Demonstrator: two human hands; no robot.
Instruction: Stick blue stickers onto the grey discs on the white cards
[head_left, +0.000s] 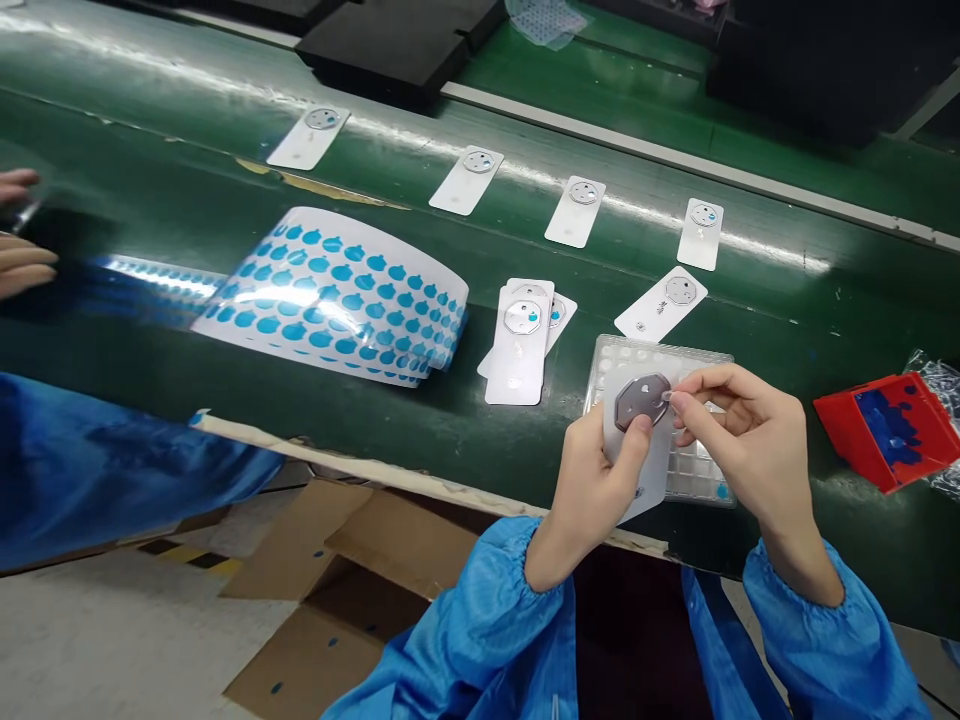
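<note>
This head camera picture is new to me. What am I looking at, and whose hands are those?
This picture comes from a camera worn on a person's head, looking forward and down, so the two bare hands at the bottom are that person's own, in blue sleeves. The left hand holds a white card bearing a dark grey octagonal piece. The fingertips of the right hand are at the piece's edge. Beneath the hands sits a clear plastic tray. The green belt also carries a curl of film printed with blue dots, a small stack of white cards and a row of single cards. A red tray lies to the right. At the far left edge are a co-worker's hands.
</note>
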